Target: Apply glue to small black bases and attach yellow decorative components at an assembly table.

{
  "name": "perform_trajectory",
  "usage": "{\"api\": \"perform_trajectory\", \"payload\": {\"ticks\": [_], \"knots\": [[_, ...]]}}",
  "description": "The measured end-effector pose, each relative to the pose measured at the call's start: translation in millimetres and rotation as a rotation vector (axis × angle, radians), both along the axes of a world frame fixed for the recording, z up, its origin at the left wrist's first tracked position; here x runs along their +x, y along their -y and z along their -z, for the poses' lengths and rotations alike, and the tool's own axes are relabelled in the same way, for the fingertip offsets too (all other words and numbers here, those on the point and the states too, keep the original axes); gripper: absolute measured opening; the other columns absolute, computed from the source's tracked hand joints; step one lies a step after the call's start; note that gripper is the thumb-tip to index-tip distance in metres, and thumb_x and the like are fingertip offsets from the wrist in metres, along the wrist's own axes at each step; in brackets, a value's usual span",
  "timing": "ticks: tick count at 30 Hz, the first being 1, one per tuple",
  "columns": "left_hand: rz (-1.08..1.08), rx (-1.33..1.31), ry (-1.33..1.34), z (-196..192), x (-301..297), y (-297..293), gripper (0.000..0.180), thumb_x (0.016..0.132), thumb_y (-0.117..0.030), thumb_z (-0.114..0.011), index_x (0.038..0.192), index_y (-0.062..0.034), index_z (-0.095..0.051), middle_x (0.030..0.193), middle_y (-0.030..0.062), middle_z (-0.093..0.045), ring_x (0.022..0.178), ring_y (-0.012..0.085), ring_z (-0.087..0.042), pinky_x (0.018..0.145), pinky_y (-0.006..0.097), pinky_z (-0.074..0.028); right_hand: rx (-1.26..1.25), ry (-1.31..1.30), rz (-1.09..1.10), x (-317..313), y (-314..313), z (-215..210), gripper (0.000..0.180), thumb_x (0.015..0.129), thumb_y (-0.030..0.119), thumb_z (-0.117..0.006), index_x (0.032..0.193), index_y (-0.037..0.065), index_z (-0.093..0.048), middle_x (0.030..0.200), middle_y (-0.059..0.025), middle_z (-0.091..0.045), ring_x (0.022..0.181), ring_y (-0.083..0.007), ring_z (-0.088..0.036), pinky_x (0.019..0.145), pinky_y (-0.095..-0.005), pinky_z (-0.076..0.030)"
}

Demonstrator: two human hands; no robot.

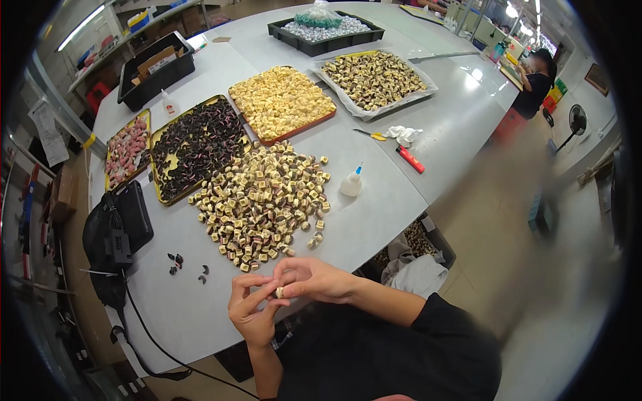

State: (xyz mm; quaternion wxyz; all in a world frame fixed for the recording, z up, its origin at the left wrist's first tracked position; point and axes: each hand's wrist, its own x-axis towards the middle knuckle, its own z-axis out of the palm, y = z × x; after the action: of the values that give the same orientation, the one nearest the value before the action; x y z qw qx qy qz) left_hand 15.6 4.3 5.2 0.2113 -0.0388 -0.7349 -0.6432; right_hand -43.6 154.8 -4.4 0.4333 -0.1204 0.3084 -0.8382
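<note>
Close to the table's near edge, my left hand (253, 313) and my right hand (313, 279) meet, with fingertips pinched together. Between them is a small cream-and-brown piece (279, 292), partly covered by the fingers. Just beyond my hands lies a heap of similar small blocky cream-and-brown pieces (264, 207), some showing pinkish sides. A few dark curved pieces (175, 262) lie loose on the grey table (200, 321), left of my hands. To the right of the heap stands a white squeeze bottle (351, 183) with a blue needle tip.
Beyond the heap sit trays of pink pieces (128, 150), dark pieces (197, 147), yellow pieces (281, 103) and cream-and-brown pieces (374, 80). A red marker-like stick (410, 160), crumpled tissue (404, 136) and yellow-handled cutter (372, 134) lie right. A black cable (150, 334) crosses the left edge.
</note>
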Motion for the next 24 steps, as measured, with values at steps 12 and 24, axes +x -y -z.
{"api": "perform_trajectory", "payload": {"ticks": [12,24], "knots": [[-0.085,0.024,-0.013,4.9,-7.0,7.5,0.036,0.06,-0.001,-0.078,0.094,-0.0008,-0.066,0.093,0.0098,-0.06,0.088,0.0209,-0.057,0.077,0.029,-0.046,0.03,0.059,0.074,-7.3,0.3,-1.4,0.029,0.081,0.004,-0.061,0.108,-0.003,-0.054,0.104,-0.0113,-0.057,0.096,-0.0184,-0.056,0.085,-0.0306,-0.046],[-0.012,0.095,-0.03,12.8,-6.0,12.3,0.029,0.065,-0.002,-0.076,0.092,-0.0012,-0.066,0.096,0.0107,-0.06,0.089,0.0205,-0.057,0.08,0.03,-0.046,0.043,-0.067,0.186,-3.0,-0.1,6.9,0.024,0.081,0.003,-0.061,0.103,-0.004,-0.057,0.094,-0.0164,-0.062,0.087,-0.0216,-0.061,0.079,-0.031,-0.048]]}}
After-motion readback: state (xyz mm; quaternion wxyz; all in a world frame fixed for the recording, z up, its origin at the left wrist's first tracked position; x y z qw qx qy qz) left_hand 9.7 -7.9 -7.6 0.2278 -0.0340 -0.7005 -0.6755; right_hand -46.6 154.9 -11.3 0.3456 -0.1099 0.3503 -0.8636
